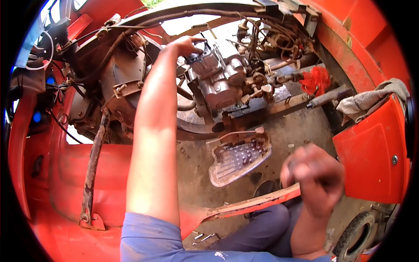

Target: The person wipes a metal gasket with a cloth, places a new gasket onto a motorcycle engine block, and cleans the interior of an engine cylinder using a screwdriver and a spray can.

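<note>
My left hand (187, 46) reaches far forward, its thumb and stretched finger apart, touching the top of a grey metal engine (220, 83). Its other fingers are partly hidden. The engine sits in a dark frame among hoses and rods. My right hand (312, 172) is raised above my knee at the right, blurred, with its fingers curled together. Whatever may be inside those fingers does not show. Between the hands and lower down, a ribbed metal pan (241, 157) lies on the floor, with dark oily bits in it.
A red body panel edge (253, 203) crosses in front of my legs. At the right, a grey cloth (371, 99) hangs over a red panel (371, 150), above a tyre (355, 238). A red plastic bag (315, 81) lies by the frame. A rusty strut (94, 168) stands at left.
</note>
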Demonstrator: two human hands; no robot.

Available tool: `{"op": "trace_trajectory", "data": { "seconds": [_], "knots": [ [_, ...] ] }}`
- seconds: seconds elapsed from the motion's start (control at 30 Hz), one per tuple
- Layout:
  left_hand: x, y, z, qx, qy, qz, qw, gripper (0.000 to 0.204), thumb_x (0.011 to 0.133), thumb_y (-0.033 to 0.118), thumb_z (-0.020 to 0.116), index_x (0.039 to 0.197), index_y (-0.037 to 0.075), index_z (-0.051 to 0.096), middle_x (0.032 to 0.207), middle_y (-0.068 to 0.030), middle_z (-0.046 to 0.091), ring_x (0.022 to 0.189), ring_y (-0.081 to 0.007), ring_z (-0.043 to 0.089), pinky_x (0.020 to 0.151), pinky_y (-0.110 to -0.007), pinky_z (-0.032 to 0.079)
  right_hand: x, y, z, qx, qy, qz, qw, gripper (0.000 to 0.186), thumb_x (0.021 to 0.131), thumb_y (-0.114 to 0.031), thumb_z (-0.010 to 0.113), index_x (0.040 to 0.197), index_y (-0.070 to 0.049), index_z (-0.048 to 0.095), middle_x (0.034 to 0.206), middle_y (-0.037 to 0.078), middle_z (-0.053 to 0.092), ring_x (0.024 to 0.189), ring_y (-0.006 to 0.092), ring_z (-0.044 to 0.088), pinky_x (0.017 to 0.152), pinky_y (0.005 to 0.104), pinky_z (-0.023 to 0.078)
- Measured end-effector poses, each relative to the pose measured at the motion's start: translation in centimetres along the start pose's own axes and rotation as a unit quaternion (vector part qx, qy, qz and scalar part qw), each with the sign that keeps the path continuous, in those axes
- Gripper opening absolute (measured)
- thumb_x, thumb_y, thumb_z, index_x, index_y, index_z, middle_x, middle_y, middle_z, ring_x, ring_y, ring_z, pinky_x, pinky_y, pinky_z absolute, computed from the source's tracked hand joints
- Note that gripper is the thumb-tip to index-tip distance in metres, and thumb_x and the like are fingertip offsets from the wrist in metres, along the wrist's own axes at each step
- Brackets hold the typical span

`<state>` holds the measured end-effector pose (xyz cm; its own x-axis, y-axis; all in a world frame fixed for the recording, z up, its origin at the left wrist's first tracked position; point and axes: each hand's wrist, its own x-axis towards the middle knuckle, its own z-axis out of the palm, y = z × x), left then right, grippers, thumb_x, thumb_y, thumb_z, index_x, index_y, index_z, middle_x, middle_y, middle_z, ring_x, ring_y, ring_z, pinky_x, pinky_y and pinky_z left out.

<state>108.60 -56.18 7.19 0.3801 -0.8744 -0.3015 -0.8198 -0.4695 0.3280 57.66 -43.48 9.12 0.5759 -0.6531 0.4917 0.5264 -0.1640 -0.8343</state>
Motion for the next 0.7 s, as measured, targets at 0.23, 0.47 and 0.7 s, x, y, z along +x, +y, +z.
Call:
{"op": "trace_trajectory", "data": {
  "seconds": [0.23,0.47,0.7],
  "knots": [
    [1.9,-0.3,-0.3,0.04,0.021,0.078,0.996,0.073,0.085,0.025,0.083,0.149,0.04,0.052,0.147,-0.011,0.059,0.127,-0.0246,0.061,0.108,-0.038,0.048,1.8,-0.7,3.2,0.384,-0.268,-0.185,0.864,0.023,0.095,-0.008,0.067,0.116,-0.01,0.076,0.086,0.019,0.064,0.045,0.0116,0.05,0.039,0.0251,0.03],
    [3.4,-0.7,-0.8,0.028,-0.015,0.063,0.998,0.077,0.082,0.026,0.087,0.15,0.038,0.051,0.145,-0.0095,0.061,0.125,-0.023,0.061,0.105,-0.038,0.05,-0.1,-2.4,4.6,0.417,-0.131,-0.114,0.892,0.02,0.091,-0.005,0.071,0.11,-0.008,0.078,0.071,0.007,0.058,0.045,0.0084,0.045,0.04,0.0253,0.027],
    [3.9,-0.7,-0.4,0.068,-0.019,0.075,0.995,0.077,0.089,0.014,0.078,0.155,0.033,0.044,0.146,-0.0107,0.059,0.118,-0.0205,0.063,0.087,-0.035,0.06,1.4,-2.0,3.6,0.455,-0.219,-0.082,0.859,0.019,0.089,-0.003,0.073,0.106,-0.004,0.079,0.073,0.008,0.058,0.049,0.0094,0.049,0.041,0.0243,0.028]
  ]
}}
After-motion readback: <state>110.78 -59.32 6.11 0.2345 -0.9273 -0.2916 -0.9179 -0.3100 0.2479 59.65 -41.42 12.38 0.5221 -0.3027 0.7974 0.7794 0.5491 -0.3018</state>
